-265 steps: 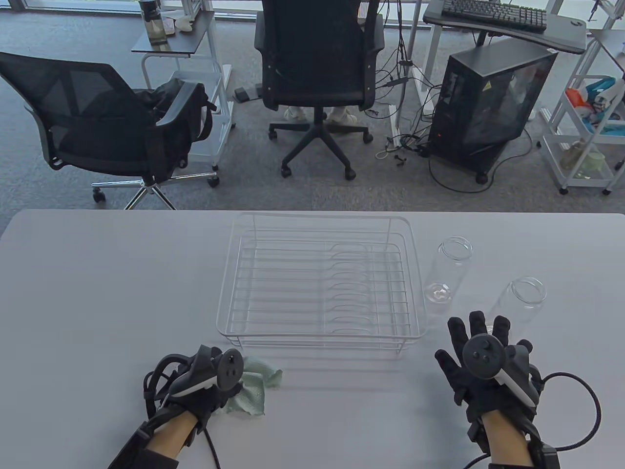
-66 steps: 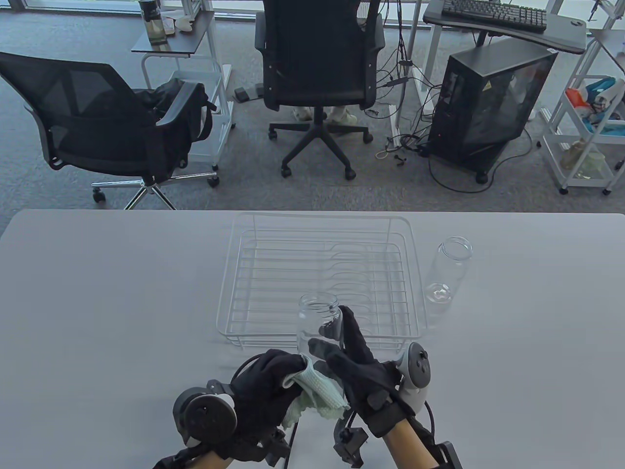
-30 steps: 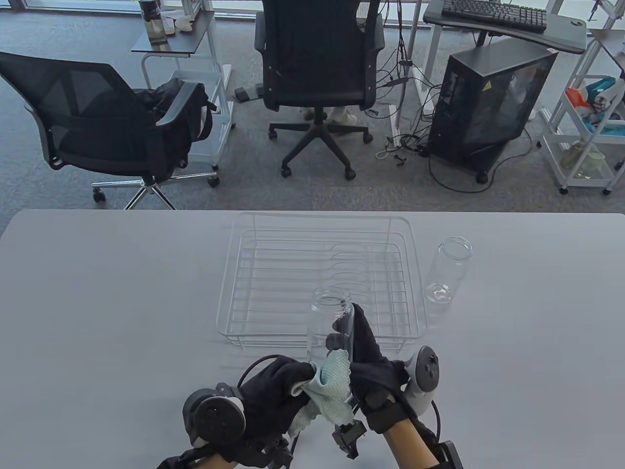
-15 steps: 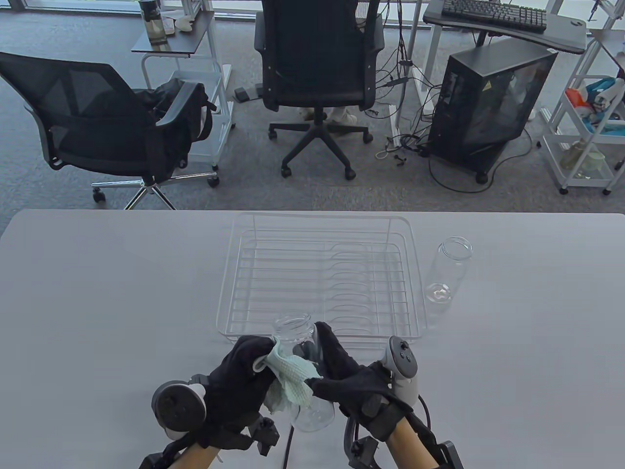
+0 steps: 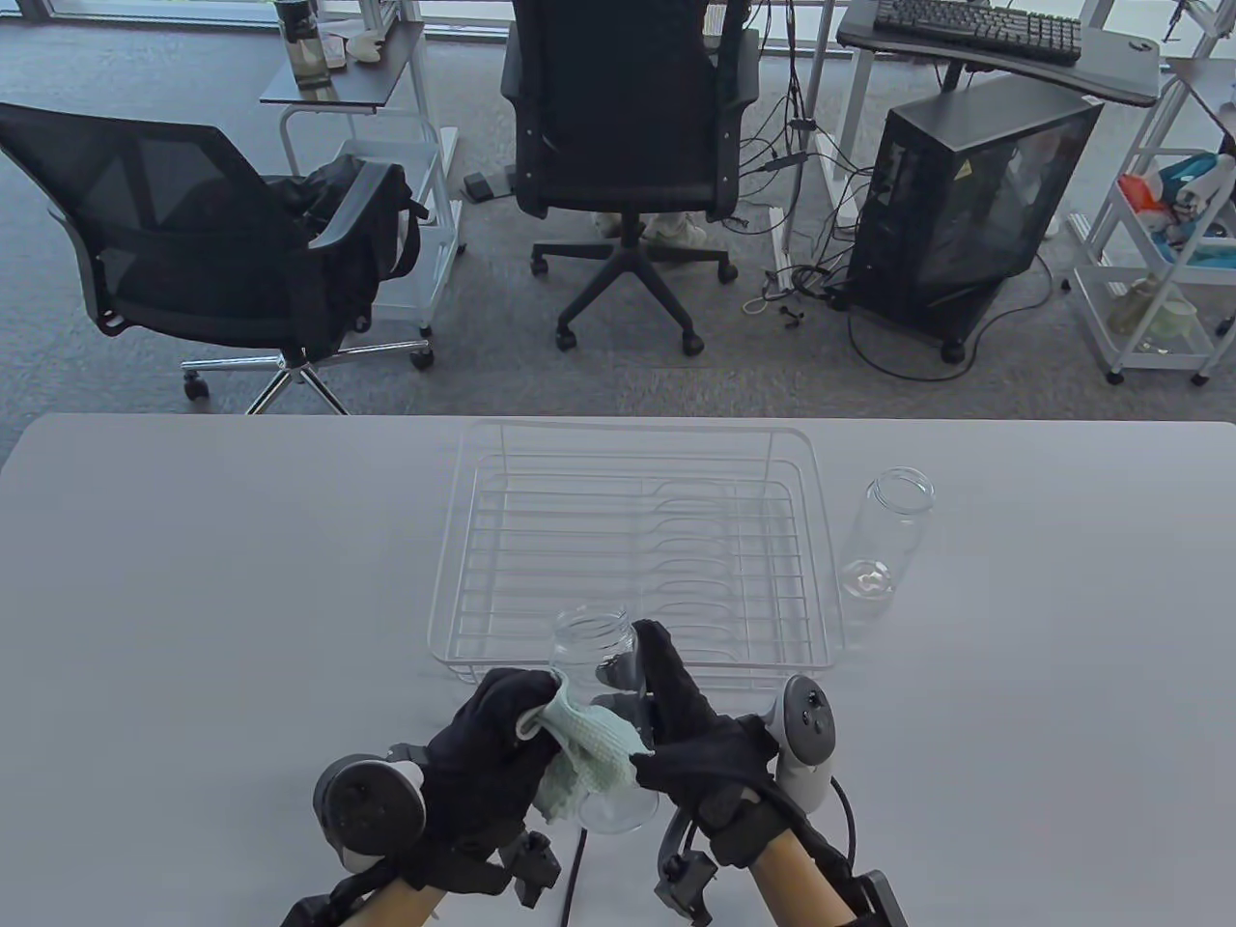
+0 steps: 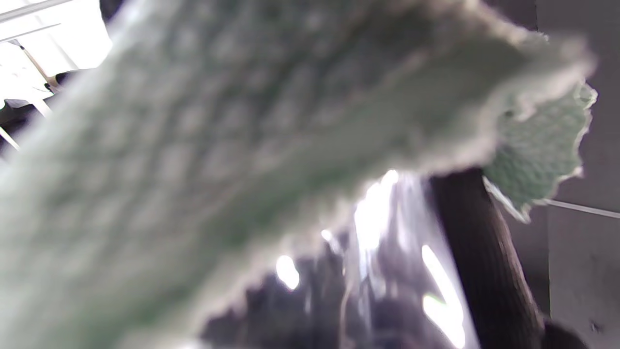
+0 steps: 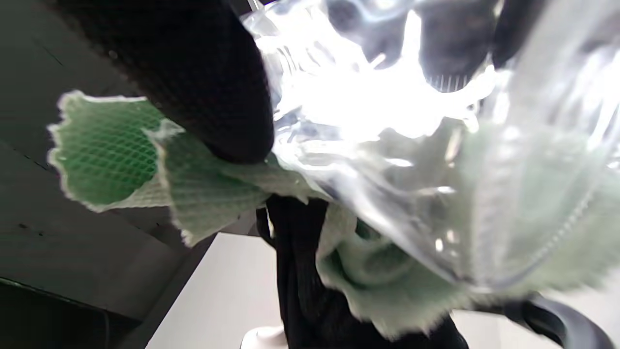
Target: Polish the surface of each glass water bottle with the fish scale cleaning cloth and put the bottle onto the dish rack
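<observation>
Table view shows both hands close together, just in front of the dish rack (image 5: 632, 541). The right hand (image 5: 695, 739) has its fingers curled around a glass bottle (image 5: 594, 666) and holds it up off the desk (image 5: 193, 599), tipped so its open mouth points toward the rack. The left hand (image 5: 483, 763) grips the green cleaning cloth (image 5: 584, 758) and presses it on the side of the bottle.

A moment ago the bottle was a bit lower and more to the left. Now it has come up a little and turned, and the cloth has slid to a new spot on the glass. So the rubbing is going on, and I think this first bottle is partly clean.

In the right wrist view the cloth (image 7: 203, 194) is bunched against the shiny glass (image 7: 387, 121). In the left wrist view the cloth (image 6: 242, 145) fills almost everything and looks blurry.

A second bottle (image 5: 884, 536) stands on the desk just to the right of the rack, not touched yet. No bottle is in the rack, so most of the job is left.
</observation>
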Motion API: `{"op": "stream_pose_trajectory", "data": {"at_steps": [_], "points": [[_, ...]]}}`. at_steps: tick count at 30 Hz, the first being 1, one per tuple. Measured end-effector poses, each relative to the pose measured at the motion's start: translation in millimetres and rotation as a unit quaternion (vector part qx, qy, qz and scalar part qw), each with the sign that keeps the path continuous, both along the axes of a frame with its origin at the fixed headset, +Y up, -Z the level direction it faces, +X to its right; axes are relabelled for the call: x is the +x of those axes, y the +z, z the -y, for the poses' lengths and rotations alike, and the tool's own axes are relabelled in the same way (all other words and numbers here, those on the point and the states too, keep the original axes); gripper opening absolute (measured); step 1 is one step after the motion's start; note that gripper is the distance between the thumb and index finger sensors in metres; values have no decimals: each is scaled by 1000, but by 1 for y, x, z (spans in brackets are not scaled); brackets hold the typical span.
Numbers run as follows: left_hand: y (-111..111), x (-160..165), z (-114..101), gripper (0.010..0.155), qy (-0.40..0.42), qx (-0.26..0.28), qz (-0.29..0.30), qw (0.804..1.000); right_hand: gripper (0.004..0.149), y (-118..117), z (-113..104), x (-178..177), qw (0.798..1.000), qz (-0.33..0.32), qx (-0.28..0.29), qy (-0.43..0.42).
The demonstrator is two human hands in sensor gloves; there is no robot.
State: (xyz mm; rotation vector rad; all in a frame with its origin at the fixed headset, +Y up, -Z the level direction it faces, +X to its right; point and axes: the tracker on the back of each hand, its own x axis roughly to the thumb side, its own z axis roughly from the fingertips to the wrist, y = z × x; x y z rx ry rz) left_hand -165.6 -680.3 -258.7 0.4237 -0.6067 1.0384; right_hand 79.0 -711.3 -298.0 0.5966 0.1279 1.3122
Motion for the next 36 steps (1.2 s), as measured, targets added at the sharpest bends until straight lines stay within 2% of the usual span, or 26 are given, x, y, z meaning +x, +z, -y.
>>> {"op": "stream_pose_trajectory", "data": {"at_steps": [4,7,10,13,16,19,23,27,30,32,36], "points": [[1,15,7,45,-32,-7,23,999,102,0,1,7,996,80,-22,-38],[2,23,10,45,-50,-4,30,998,102,0,0,12,994,107,-12,-22],[2,23,10,45,-53,1,31,998,96,-1,-2,11,997,76,-5,4],[3,20,8,44,-43,4,24,999,79,-2,2,8,999,12,-39,-25],[1,15,5,44,-14,-13,14,1000,72,-4,9,4,993,-54,-90,-61],[-3,5,-1,44,3,-15,2,1000,72,-4,15,0,987,-102,-111,-55],[-9,-10,-5,44,36,-23,-13,999,77,-3,15,-7,985,-139,-100,-33],[-10,-17,-6,44,56,-28,-18,998,77,-2,15,-8,987,-131,-90,-28],[-8,-15,-4,45,54,-27,-22,998,78,-3,12,-4,993,-96,-68,-23],[-7,-10,-2,45,54,-32,-21,998,82,-1,9,-3,997,-61,-43,-2],[-3,-1,1,45,24,-22,-16,999,94,1,9,-2,999,-14,-30,2]]}}
